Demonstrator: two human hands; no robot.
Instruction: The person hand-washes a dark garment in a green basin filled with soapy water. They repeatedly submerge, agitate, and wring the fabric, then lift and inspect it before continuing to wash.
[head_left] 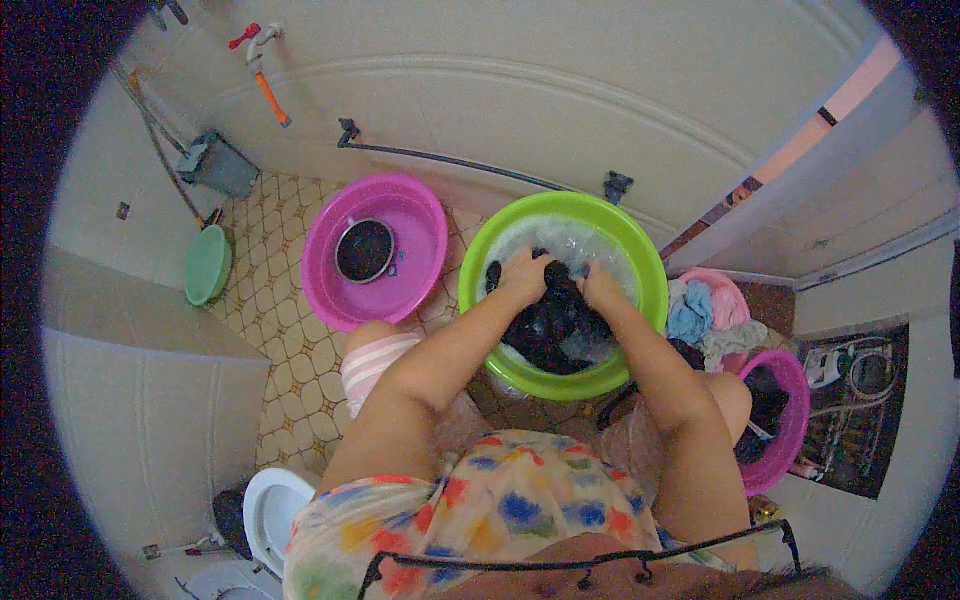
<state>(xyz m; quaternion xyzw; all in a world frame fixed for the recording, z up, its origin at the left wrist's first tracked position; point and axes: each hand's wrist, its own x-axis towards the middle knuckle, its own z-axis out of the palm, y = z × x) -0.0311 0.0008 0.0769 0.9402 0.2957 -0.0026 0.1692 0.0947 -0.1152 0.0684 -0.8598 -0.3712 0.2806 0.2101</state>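
A wide lime-green basin [480, 250] of sudsy water sits in front of me, with a wet black garment [550, 330] bunched up in it. My left hand [524, 277] is closed on a fold of the black cloth, left of the basin's middle. On the other side my right hand [601, 288] grips the same garment, its fingertips partly hidden by cloth and foam. Both hands are over the water inside the rim. The garment's lower part lies soaked between my forearms.
Left of the green basin stands a pink basin [425, 265] holding a small dark-filled bowl [365, 251]. At right are a pile of light clothes [700, 315] and another pink basin [798, 400] with dark clothes. A grey bin [220, 165] and a pale green basin [208, 266] are at far left.
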